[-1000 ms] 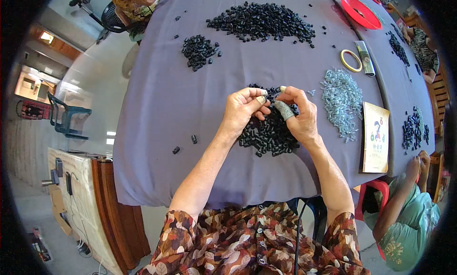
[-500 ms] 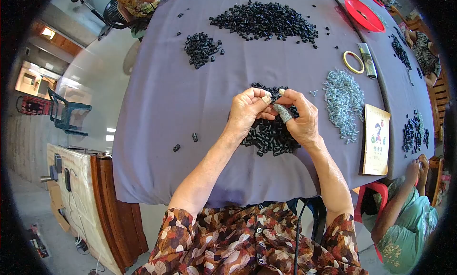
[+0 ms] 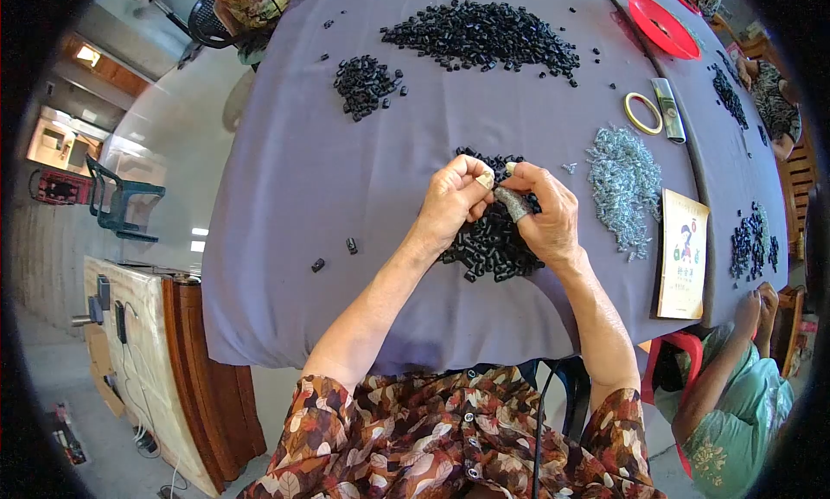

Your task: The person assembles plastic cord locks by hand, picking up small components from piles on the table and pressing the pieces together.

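Note:
Above a pile of small black plastic pieces (image 3: 493, 244), my two hands meet fingertip to fingertip. My left hand (image 3: 451, 197) is closed in a pinch, with pale tape around a fingertip. Opposite it, my right hand (image 3: 549, 207) pinches too, its thumb wrapped in silvery-grey tape (image 3: 512, 203). Something small and dark shows between the fingertips, too small to make out. To the right of my right hand lies a heap of small clear plastic pieces (image 3: 624, 188). Two loose black pieces lie left of my left forearm.
A large black heap (image 3: 484, 37) and a smaller one (image 3: 365, 86) lie farther back. On the right are a yellow tape roll (image 3: 642, 113), a booklet (image 3: 684, 255) and a red tray (image 3: 660, 24). A co-worker in green (image 3: 735, 404) sits at the right.
My fingers have shifted slightly at the meeting point, and my left fingers have curled in more. The piles stay the same.

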### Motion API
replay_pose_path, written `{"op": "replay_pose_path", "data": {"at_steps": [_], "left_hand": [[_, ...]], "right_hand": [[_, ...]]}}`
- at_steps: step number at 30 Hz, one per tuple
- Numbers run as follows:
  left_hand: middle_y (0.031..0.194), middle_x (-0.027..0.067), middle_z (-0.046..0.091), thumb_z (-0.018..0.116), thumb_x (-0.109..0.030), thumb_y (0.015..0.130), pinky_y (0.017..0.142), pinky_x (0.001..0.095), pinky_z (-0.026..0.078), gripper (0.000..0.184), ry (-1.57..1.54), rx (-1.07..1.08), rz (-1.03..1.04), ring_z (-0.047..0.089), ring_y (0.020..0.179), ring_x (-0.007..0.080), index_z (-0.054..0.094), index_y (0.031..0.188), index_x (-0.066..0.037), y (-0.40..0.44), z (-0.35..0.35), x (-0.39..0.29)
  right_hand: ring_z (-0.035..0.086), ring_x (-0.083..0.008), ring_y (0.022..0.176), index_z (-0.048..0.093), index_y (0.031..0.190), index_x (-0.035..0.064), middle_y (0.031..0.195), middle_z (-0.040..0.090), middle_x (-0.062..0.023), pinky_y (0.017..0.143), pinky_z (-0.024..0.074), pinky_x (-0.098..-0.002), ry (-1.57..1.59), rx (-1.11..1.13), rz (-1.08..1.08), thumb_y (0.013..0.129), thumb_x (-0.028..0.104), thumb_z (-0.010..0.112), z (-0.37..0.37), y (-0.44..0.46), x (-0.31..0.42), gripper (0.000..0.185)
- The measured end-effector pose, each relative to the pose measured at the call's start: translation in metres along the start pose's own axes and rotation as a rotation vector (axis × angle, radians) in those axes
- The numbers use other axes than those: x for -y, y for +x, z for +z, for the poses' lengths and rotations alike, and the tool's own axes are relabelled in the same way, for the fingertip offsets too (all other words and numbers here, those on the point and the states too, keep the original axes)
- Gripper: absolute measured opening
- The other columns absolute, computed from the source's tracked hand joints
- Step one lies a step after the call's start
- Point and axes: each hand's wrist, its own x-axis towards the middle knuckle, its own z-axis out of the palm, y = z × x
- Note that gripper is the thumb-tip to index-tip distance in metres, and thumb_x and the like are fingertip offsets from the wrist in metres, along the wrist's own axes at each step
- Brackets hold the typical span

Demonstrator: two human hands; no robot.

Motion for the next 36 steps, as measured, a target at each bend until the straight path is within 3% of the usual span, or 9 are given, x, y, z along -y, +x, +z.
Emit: {"op": "replay_pose_path", "data": {"at_steps": [2, 8, 14, 20, 23, 29, 36], "left_hand": [[0.067, -0.0004, 0.053, 0.055, -0.015, 0.088, 0.046, 0.0153, 0.035, 0.010, -0.031, 0.037, 0.000, 0.044, 0.052, 0.0029, 0.051, 0.090, -0.006, 0.000, -0.002, 0.000], [0.069, -0.0001, 0.053, 0.054, -0.011, 0.087, 0.045, 0.0154, 0.035, 0.006, -0.026, 0.177, -0.041, 0.045, 0.052, 0.0032, 0.052, 0.088, -0.006, -0.002, -0.007, -0.009], [0.070, 0.0015, 0.055, 0.054, -0.011, 0.088, 0.044, 0.0157, 0.036, 0.009, -0.143, 0.186, -0.075, 0.047, 0.053, 0.0042, 0.056, 0.094, -0.005, -0.001, -0.005, -0.007], [0.071, 0.0047, 0.057, 0.051, -0.010, 0.088, 0.046, 0.0185, 0.037, 0.011, -0.357, 0.057, -0.064, 0.047, 0.053, 0.0077, 0.059, 0.094, -0.004, 0.004, -0.018, -0.007], [0.072, 0.0067, 0.057, 0.049, -0.009, 0.089, 0.048, 0.0206, 0.036, 0.012, -0.479, 0.028, 0.013, 0.045, 0.053, 0.0098, 0.059, 0.095, -0.004, 0.009, -0.030, -0.005], [0.075, 0.0072, 0.057, 0.048, -0.008, 0.089, 0.050, 0.0213, 0.036, 0.013, -0.606, 0.039, 0.071, 0.046, 0.055, 0.0103, 0.059, 0.095, -0.004, 0.018, -0.046, 0.003], [0.076, 0.0068, 0.057, 0.049, -0.008, 0.089, 0.051, 0.0208, 0.035, 0.012, -0.597, 0.041, 0.067, 0.046, 0.056, 0.0100, 0.059, 0.095, -0.005, 0.019, -0.042, 0.010]], "right_hand": [[0.063, -0.0226, 0.073, 0.055, 0.100, 0.0026, 0.080, 0.064, -0.0076, 0.067, 0.0499, -0.0310, 0.012, -0.007, -0.012, 0.065, -0.006, 0.062, 0.000, 0.001, 0.002, 0.036], [0.061, -0.0131, 0.066, 0.055, 0.100, 0.0026, 0.074, 0.063, -0.0051, 0.062, 0.0489, -0.0262, 0.212, 0.091, 0.237, 0.070, 0.004, 0.070, -0.007, 0.003, 0.005, 0.033], [0.059, -0.0102, 0.067, 0.057, 0.097, 0.0024, 0.074, 0.063, -0.0035, 0.062, 0.0483, -0.0249, 0.234, 0.131, 0.265, 0.071, 0.008, 0.071, -0.011, 0.005, -0.003, 0.031], [0.060, -0.0103, 0.072, 0.058, 0.097, 0.0016, 0.081, 0.065, -0.0074, 0.067, 0.0483, -0.0248, 0.095, -0.194, 0.342, 0.078, 0.005, 0.065, -0.025, 0.012, -0.027, 0.020], [0.061, -0.0130, 0.071, 0.058, 0.095, 0.0018, 0.080, 0.064, -0.0088, 0.065, 0.0481, -0.0255, -0.050, -0.196, 0.294, 0.077, 0.003, 0.063, -0.028, 0.013, -0.030, 0.018], [0.058, -0.0275, 0.074, 0.057, 0.088, 0.0023, 0.079, 0.059, -0.0116, 0.067, 0.0458, -0.0344, -0.215, -0.071, 0.160, 0.070, -0.004, 0.057, -0.026, 0.012, -0.030, 0.019], [0.056, -0.0295, 0.077, 0.057, 0.087, 0.0023, 0.080, 0.058, -0.0113, 0.068, 0.0446, -0.0357, -0.220, -0.002, 0.141, 0.068, -0.004, 0.054, -0.022, 0.010, -0.030, 0.020]]}}
